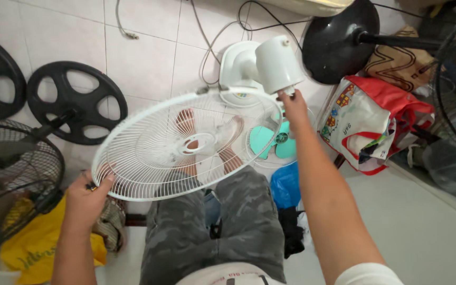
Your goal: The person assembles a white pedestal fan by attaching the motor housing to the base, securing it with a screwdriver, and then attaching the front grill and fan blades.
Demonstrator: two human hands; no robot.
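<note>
A white wire fan guard (186, 145) hangs tilted above my lap. My left hand (85, 198) grips its lower left rim. My right hand (294, 105) reaches forward to the front end of a white fan motor housing (278, 63), fingers pinched at its shaft end. The housing sits on a round white base (236, 71) on the tiled floor. A teal fan blade (270, 141) lies on the floor behind the guard. My legs in grey camouflage shorts (228, 221) are below.
Two black round fan bases (75, 103) lie at left, beside a black fan guard (17, 174). A black stand fan base (341, 42) leans at the top right. A red and white bag (368, 124), a blue bag (286, 184), a yellow bag (32, 248) and loose cords (212, 37) surround me.
</note>
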